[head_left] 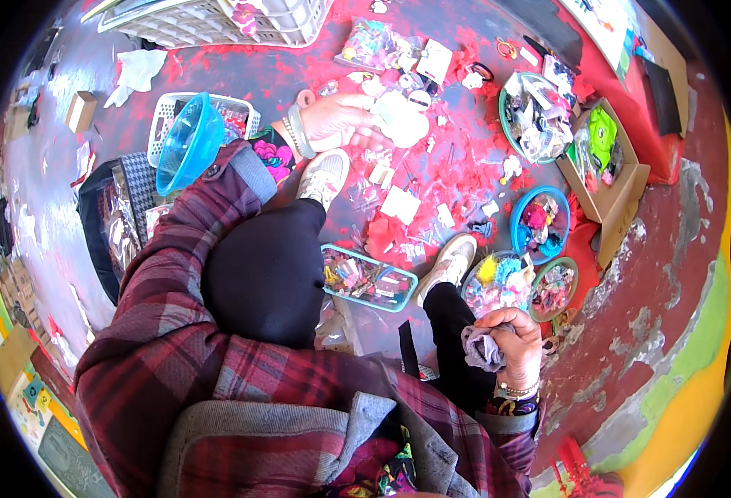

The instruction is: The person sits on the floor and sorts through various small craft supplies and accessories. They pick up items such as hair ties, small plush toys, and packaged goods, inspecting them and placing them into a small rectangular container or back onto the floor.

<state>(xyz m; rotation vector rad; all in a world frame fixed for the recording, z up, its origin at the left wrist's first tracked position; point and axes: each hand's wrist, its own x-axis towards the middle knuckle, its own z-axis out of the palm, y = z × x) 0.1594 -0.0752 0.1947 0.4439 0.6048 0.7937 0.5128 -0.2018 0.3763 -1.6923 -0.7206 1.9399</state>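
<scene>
Left hand (332, 120) reaches forward over the littered floor (656, 274), fingers closed on a pale white piece (403, 120); right hand (510, 340), drawn back beside the knee, clutches grey cloth (483, 347).

My left hand (332, 120) covered part of the pale flat piece (403, 118); couldn't tell what it was. My right hand (513, 336) was closed round a grey cloth (483, 349), most of it buried in the fist. White basket (241, 23) was cut off by the top edge. Contents of the round trays (540, 222) were too small to sort out. Blue bowl (187, 141) hid half the small white crate (166, 108). My knee blocked the floor (647, 274) under it.
</scene>
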